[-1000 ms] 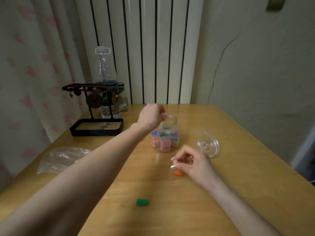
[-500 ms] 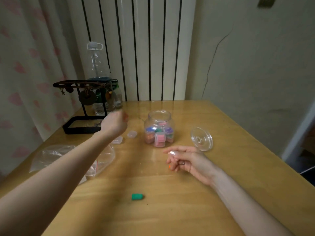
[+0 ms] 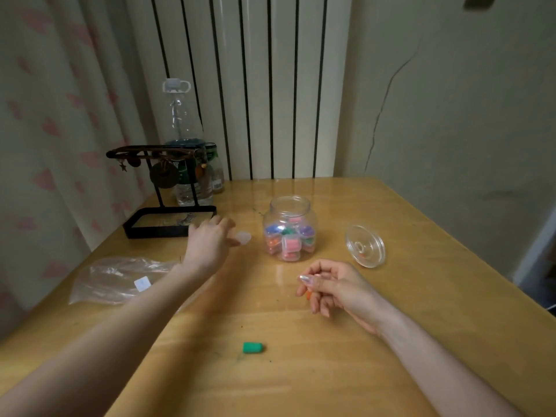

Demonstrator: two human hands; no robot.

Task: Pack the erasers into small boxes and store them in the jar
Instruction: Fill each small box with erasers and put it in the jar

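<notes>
The tabletop [image 3: 331, 371] looked like varnished wood, smooth and glossy, with pale reflections near the jar [image 3: 290, 209]. The jar and its lid [image 3: 365, 246] were clear and shiny; whether they were glass or plastic could not be told. The small box [image 3: 243, 237] was frosted, translucent plastic. The green eraser [image 3: 252, 347] looked matt and rubbery; too little of the orange eraser [image 3: 308, 294] showed to judge. The bag [image 3: 114, 278] was thin, crinkled, glossy film. The stand [image 3: 156, 231] looked like matt black metal, and the curtain [image 3: 45, 145] like soft cloth.
</notes>
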